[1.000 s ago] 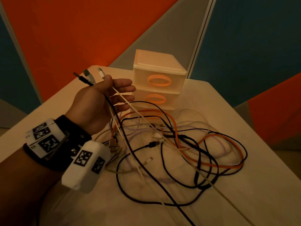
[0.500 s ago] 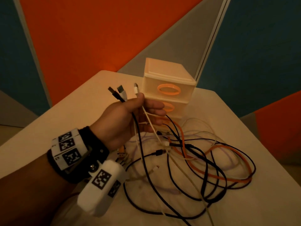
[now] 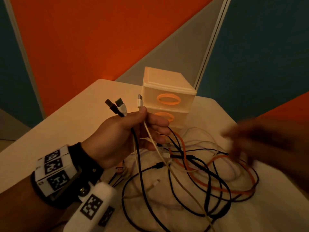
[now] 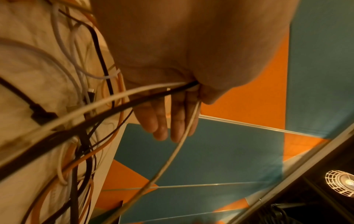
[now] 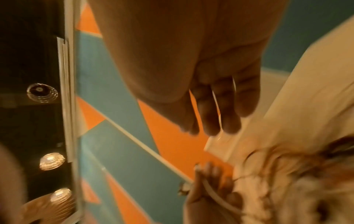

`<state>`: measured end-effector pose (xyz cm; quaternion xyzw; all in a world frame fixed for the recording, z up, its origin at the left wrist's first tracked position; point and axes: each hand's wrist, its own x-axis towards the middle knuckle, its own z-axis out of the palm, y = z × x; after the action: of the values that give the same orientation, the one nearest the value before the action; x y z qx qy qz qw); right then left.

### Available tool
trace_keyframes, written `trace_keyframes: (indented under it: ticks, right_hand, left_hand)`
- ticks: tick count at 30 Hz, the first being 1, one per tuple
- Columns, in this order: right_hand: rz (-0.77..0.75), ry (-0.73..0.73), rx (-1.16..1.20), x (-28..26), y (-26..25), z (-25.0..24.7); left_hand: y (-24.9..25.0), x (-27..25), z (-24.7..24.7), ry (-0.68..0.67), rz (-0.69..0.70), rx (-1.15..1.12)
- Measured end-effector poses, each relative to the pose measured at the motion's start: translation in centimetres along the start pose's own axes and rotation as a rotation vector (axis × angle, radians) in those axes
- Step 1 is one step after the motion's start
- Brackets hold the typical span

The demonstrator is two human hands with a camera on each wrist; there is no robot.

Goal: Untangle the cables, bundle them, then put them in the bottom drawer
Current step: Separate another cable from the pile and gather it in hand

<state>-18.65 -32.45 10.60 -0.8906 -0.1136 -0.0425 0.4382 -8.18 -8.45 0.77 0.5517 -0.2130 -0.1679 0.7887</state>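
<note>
Honestly, with the left hand (image 3: 123, 136) clamped on three plug ends while the cables (image 3: 192, 173) sprawl mid-table before the drawer unit (image 3: 168, 96), I'd have that blurry, loose-fingered, empty right hand (image 3: 255, 141) tease one strand free slowly, not yank.

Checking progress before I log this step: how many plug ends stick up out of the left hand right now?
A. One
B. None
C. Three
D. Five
C: the left hand grips cables with three plugs above it, a black plug, a white plug beside it, and another white plug apart.
</note>
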Motion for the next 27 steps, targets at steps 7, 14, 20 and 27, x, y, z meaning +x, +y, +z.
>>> trace_keyframes:
  ticks: [7,14,20,27]
  right_hand:
    - [0.042,-0.261,0.171,9.8,-0.6,6.1]
    - [0.052,-0.258,0.238,11.4,-0.5,6.9]
    - [-0.038,-0.19,0.236,10.4,-1.3,7.4]
    - [-0.005,-0.186,0.233,10.0,-1.1,8.5]
  left_hand:
    - [-0.7,-0.3,0.1,-0.145,-0.036,0.015]
    - [-0.6,-0.2,-0.4,-0.155,-0.014,0.036]
    - [-0.5,-0.2,-0.5,-0.156,-0.072,0.085]
    - [-1.5,0.2,-0.4,-0.175,-0.159,0.066]
